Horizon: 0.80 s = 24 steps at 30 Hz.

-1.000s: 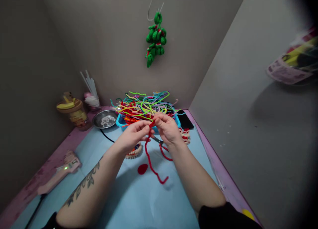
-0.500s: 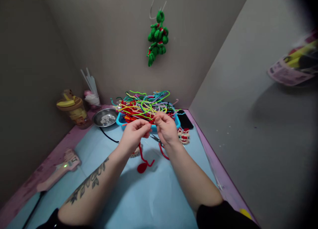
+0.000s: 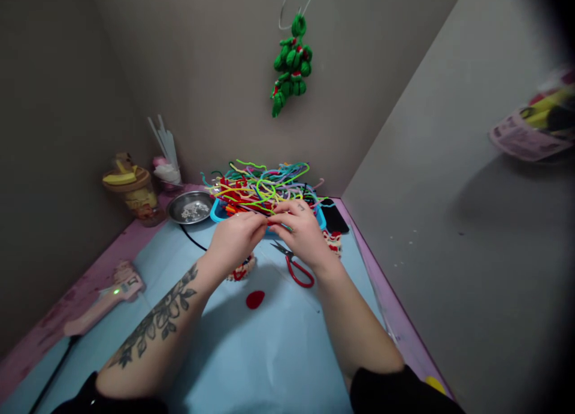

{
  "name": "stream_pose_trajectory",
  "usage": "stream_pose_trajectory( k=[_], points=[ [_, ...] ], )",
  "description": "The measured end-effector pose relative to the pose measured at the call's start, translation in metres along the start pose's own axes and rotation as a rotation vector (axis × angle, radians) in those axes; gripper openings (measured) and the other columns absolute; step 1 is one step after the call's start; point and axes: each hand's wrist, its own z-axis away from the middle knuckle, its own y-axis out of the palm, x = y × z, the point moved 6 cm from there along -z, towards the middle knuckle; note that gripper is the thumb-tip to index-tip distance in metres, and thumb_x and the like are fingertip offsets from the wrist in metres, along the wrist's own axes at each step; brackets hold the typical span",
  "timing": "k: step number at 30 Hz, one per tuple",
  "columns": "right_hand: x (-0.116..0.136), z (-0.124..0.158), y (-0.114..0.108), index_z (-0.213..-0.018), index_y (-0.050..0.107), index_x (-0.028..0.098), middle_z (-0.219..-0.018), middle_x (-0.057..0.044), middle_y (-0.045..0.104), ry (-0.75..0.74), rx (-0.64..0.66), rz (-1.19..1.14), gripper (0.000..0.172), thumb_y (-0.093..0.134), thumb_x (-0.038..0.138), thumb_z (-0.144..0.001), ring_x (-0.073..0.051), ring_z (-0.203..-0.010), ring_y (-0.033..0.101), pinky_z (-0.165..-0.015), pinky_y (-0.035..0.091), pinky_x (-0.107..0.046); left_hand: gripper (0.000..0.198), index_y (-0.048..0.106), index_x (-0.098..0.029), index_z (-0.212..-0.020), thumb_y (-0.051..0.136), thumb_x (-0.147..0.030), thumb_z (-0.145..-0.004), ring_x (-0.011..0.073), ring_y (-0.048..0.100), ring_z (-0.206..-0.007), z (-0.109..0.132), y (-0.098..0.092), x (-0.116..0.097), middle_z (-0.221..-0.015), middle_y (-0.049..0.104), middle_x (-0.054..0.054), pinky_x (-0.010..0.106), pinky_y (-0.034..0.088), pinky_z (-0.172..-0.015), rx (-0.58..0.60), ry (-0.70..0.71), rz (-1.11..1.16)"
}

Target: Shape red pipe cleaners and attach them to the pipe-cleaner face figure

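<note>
My left hand (image 3: 236,239) and my right hand (image 3: 302,233) meet fingertip to fingertip above the blue mat (image 3: 251,348), both pinched shut on a small bit of red pipe cleaner (image 3: 269,222) that barely shows between them. Just behind them stands a blue tray (image 3: 215,213) heaped with pipe cleaners (image 3: 263,189) of many colours. Red-handled scissors (image 3: 296,269) lie on the mat under my right hand. A small red disc (image 3: 255,299) lies in front of my left hand, and a small red and white craft piece (image 3: 238,271) sits partly hidden below that hand.
A metal dish (image 3: 191,208), a jar with a yellow lid (image 3: 130,192) and a cup of white sticks (image 3: 165,156) stand at the back left. A pink glue gun (image 3: 105,300) lies left. A black phone (image 3: 335,218) and another craft piece (image 3: 333,243) lie right. A green ornament (image 3: 291,63) hangs on the wall.
The long red pipe cleaner that hung from my hands has been drawn up and gathered between my fingers; nothing dangles now. My hands have risen slightly toward the tray.
</note>
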Motion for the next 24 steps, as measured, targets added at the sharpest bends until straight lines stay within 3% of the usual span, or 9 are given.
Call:
stream_pose_trajectory(
  k=[3,7,11,18,24],
  points=[
    [-0.001,-0.001,0.004,-0.082,0.075,0.028,-0.095,-0.007,0.065,-0.010,0.027,0.006,0.014,0.062,0.020,-0.082,-0.026,-0.101,0.050,-0.094,0.039,-0.046,0.024,0.068,-0.020,-0.091,0.045,-0.025,-0.091,0.0215,0.064,-0.087,0.000,0.002,-0.003,-0.090,0.071,0.008,0.029,0.045,-0.076,0.039,-0.001,-0.058],
    [-0.003,-0.002,0.003,-0.077,0.073,0.025,-0.089,-0.007,0.066,0.001,0.016,0.002,0.015,0.061,0.016,-0.081,-0.024,-0.093,0.052,-0.089,0.041,-0.043,0.024,0.068,-0.021,-0.099,0.047,-0.029,-0.091,0.0218,0.066,-0.091,-0.001,0.003,0.000,-0.099,0.073,0.007,0.030,0.046,-0.079,0.094,-0.031,0.068],
    [-0.007,-0.002,-0.003,-0.072,0.071,0.025,-0.083,-0.004,0.065,0.059,-0.064,-0.083,0.014,0.063,0.015,-0.079,-0.022,-0.089,0.055,-0.087,0.042,-0.040,0.023,0.070,-0.022,-0.098,0.051,-0.029,-0.089,0.0209,0.067,-0.088,-0.002,-0.001,0.007,-0.098,0.074,0.006,0.029,0.047,-0.080,0.032,-0.076,0.204],
    [-0.019,0.001,-0.002,-0.065,0.071,0.024,-0.078,-0.002,0.064,0.252,-0.228,-0.441,0.011,0.068,0.018,-0.073,-0.019,-0.081,0.058,-0.081,0.044,-0.034,0.018,0.071,-0.020,-0.086,0.056,-0.030,-0.084,0.0181,0.064,-0.075,-0.001,0.002,0.006,-0.084,0.074,0.003,0.026,0.047,-0.070,-0.092,-0.231,0.434],
    [-0.033,0.005,0.025,-0.061,0.070,0.023,-0.072,0.000,0.063,0.432,-0.403,-0.891,0.006,0.072,0.020,-0.067,-0.017,-0.078,0.055,-0.082,0.043,-0.032,0.020,0.071,-0.016,-0.089,0.060,-0.032,-0.083,0.0178,0.065,-0.077,0.003,0.011,0.005,-0.088,0.074,0.004,0.025,0.048,-0.071,-0.218,-0.382,0.635]
  ],
)
